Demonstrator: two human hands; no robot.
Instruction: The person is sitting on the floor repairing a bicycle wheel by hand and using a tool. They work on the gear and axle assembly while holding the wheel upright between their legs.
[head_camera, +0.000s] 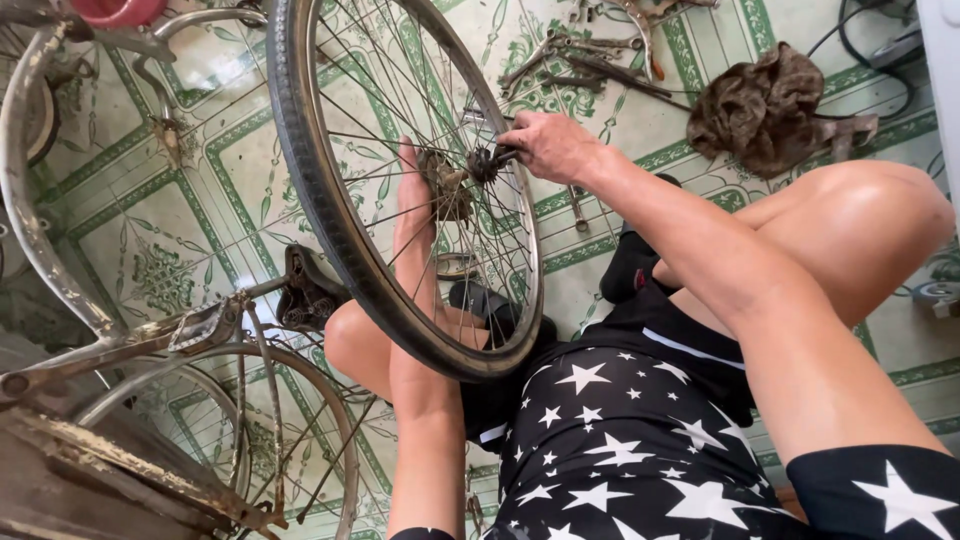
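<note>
while the black-tyred, silver-spoked bicycle wheel (400, 180) stands upright between the person's knees, the left hand (412, 205) lies flat and spread behind the spokes, bracing the rusty hub (447, 185). the right hand (548, 145) is pinched shut on a small dark tool (497, 158) at the axle end. this looks like hub adjustment; the next turn likely calls for a steady wheel and firm counter-pressure.
</note>
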